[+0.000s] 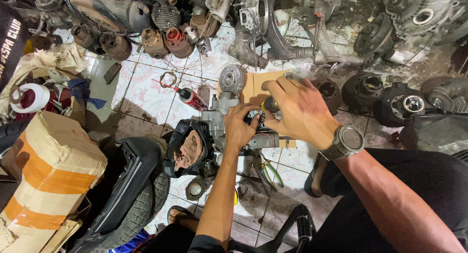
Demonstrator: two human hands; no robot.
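**Two hands on a small engine block on a workshop floor**

Nearest the camera, at the lower right of the frame, the right forearm runs up to a grey wristwatch [347, 142] and the right hand [297, 109]. That hand is curled around a tool with a yellow-and-black handle [269, 104], its fingers closed over it, just above the centre of the frame. The left hand [240, 127] comes up from the bottom centre and grips the grey metal engine block [222, 117], fingers wrapped over its upper side. The block sits mid-frame on a sheet of brown cardboard [256, 85] laid on the tiled floor [146, 92].

A red spray can [191, 98] lies just left of the block. Green-handled pliers [270, 171] lie below it. A tyre [141, 206] and black bodywork fill the lower left, beside a cardboard box bound with orange tape [46, 175]. Rusty finned cylinders [165, 41] line the top of the frame.
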